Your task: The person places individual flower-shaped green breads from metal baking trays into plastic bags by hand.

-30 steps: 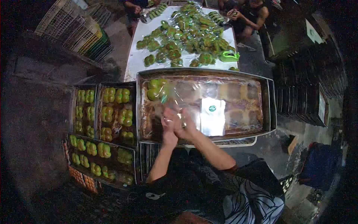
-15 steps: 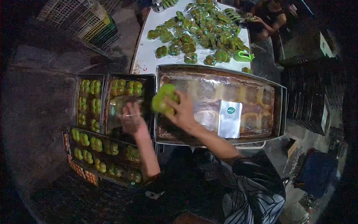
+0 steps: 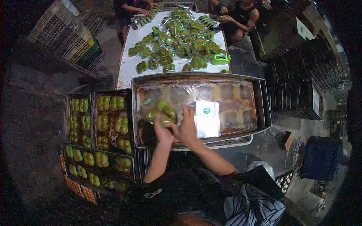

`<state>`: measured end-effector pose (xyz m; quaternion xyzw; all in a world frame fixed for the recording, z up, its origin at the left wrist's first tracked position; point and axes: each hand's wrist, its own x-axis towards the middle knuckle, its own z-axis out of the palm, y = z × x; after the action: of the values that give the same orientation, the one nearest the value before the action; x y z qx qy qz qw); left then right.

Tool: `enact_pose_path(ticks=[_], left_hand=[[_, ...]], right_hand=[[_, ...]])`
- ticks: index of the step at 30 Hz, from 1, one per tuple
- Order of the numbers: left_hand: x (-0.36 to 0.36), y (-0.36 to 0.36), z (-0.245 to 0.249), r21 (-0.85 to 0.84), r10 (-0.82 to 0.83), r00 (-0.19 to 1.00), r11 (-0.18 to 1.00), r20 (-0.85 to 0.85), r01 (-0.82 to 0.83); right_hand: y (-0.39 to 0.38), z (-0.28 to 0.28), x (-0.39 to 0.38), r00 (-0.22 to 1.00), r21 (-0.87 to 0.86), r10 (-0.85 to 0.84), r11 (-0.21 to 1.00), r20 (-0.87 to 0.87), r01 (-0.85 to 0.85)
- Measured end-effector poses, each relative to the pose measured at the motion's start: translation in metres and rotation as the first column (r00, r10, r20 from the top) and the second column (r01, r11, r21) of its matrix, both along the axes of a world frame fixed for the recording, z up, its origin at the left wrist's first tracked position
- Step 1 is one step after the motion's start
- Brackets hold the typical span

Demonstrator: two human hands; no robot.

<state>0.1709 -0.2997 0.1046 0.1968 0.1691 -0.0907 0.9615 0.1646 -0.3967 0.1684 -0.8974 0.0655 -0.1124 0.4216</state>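
A green, lobed bread bun [image 3: 163, 112] is in front of me over the left part of the large tray, and clear plastic shows around it. My left hand [image 3: 164, 132] grips the bagged bun from below, its thumb along the near side. Just right of the bun is my right hand [image 3: 187, 126], fingers stretched upward and thumb pointing toward the bag; motion blurs the contact. A stack of flat clear bags with a green round label [image 3: 207, 117] lies in the large worn metal tray [image 3: 201, 140], right of my hands.
Left of me, a tray of green buns [image 3: 110, 103] stands beside more filled trays [image 3: 80, 122]. Bagged buns heap on the white table [image 3: 126, 69] ahead, with a bright green tape dispenser [image 3: 220, 59]. Crates [image 3: 71, 41] are stacked at left. Other people's hands [image 3: 143, 12] work at the far end.
My left hand has come from the left trays to the large tray with a clear bag. The bun, formerly in my right hand, now sits in plastic at my left hand. The view has shifted.
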Motion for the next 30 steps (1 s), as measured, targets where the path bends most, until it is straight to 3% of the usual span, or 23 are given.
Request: enact_pose_path(ticks=[1,2,3,4,5,6,7,8,10,11,12,13,14,15,16,17,18,20,21,22,26,29,30], left_hand=[[-0.024,-0.005,-0.058,-0.064,-0.188,0.932,0.974,0.309,0.218],[-0.041,-0.029,-0.017,0.159,-0.234,0.972,0.960,0.011,0.229],[-0.056,-0.057,0.028,0.370,-0.187,0.942,0.884,-0.279,0.285],[-0.071,-0.067,0.025,0.371,-0.296,0.922,0.850,-0.249,0.373],[-0.085,-0.073,0.021,0.367,-0.400,0.887,0.809,-0.228,0.459],[-0.094,-0.078,0.021,0.368,-0.405,0.883,0.804,-0.236,0.467],[-0.104,-0.084,0.021,0.417,-0.517,0.823,0.711,-0.237,0.566],[-0.112,-0.091,0.020,0.466,-0.614,0.752,0.608,-0.237,0.643],[-0.123,-0.094,0.020,0.485,-0.647,0.731,0.579,-0.216,0.656],[-0.127,-0.092,0.018,0.503,-0.685,0.701,0.543,-0.198,0.672],[-0.132,-0.089,0.011,0.501,-0.660,0.727,0.571,-0.191,0.650],[-0.136,-0.084,0.011,0.500,-0.635,0.749,0.594,-0.189,0.630],[-0.140,-0.077,0.011,0.517,-0.536,0.811,0.638,-0.234,0.571],[-0.148,-0.067,0.011,0.536,-0.428,0.859,0.672,-0.281,0.511],[-0.159,-0.056,0.007,0.520,-0.351,0.888,0.720,-0.298,0.459],[-0.168,-0.047,0.002,0.506,-0.268,0.913,0.766,-0.308,0.396],[-0.173,-0.040,0.004,0.474,-0.221,0.888,0.779,-0.403,0.409],[-0.191,-0.025,-0.005,0.450,-0.152,0.893,0.820,-0.424,0.354],[-0.200,-0.018,-0.008,0.462,-0.113,0.906,0.830,-0.408,0.312],[-0.206,-0.013,-0.005,0.469,-0.044,0.910,0.846,-0.411,0.253],[-0.237,0.020,0.001,0.414,0.079,0.961,0.909,-0.264,0.039],[-0.265,0.051,0.012,0.388,0.181,0.953,0.919,-0.243,-0.075],[-0.277,0.062,0.015,0.437,0.244,0.943,0.891,-0.226,-0.126]], right_hand=[[-0.018,-0.022,0.002,0.996,0.030,0.084,0.996,0.013,-0.085],[-0.039,-0.052,0.012,0.986,0.066,0.160,0.984,0.037,-0.163],[-0.067,-0.088,0.029,0.978,0.088,0.180,0.981,-0.108,-0.171],[-0.087,-0.072,0.052,0.991,0.130,0.129,0.984,-0.028,-0.125],[-0.097,-0.020,0.074,0.934,0.123,0.051,0.992,-0.354,-0.008],[-0.109,-0.040,0.108,0.987,-0.030,0.042,0.998,-0.154,-0.047],[-0.118,-0.061,0.129,0.996,-0.191,0.070,0.980,0.048,-0.059],[-0.117,-0.062,0.129,0.996,-0.190,0.075,0.980,0.046,-0.065],[-0.112,-0.061,0.132,0.918,-0.116,0.174,0.983,0.357,-0.142],[-0.120,-0.073,0.118,0.948,-0.129,0.141,0.986,0.285,-0.108],[-0.132,-0.104,0.093,0.972,-0.146,0.110,0.986,0.209,-0.080],[-0.137,-0.148,0.062,0.964,-0.106,-0.253,0.964,-0.084,0.243],[-0.148,-0.172,0.025,0.951,0.322,-0.234,0.901,-0.203,0.291],[-0.158,-0.191,0.001,0.729,-0.117,-0.181,0.983,-0.661,0.139],[-0.143,-0.198,-0.024,0.713,-0.470,-0.404,0.875,-0.573,0.118],[-0.130,-0.204,-0.036,0.720,-0.758,-0.572,0.645,-0.393,0.098],[-0.130,-0.210,-0.033,0.748,-0.760,-0.534,0.647,-0.393,0.062],[-0.136,-0.222,-0.030,0.672,-0.720,-0.557,0.692,-0.488,0.051],[-0.138,-0.190,-0.030,0.698,-0.692,-0.518,0.720,-0.493,0.045],[-0.163,-0.209,-0.025,0.771,-0.594,-0.399,0.804,-0.496,0.034],[-0.190,-0.219,-0.008,0.890,-0.591,-0.049,0.764,-0.454,-0.260],[-0.184,-0.223,0.005,0.812,-0.699,-0.283,0.687,-0.510,-0.199],[-0.171,-0.215,0.005,0.820,-0.705,-0.269,0.677,-0.505,-0.212]])
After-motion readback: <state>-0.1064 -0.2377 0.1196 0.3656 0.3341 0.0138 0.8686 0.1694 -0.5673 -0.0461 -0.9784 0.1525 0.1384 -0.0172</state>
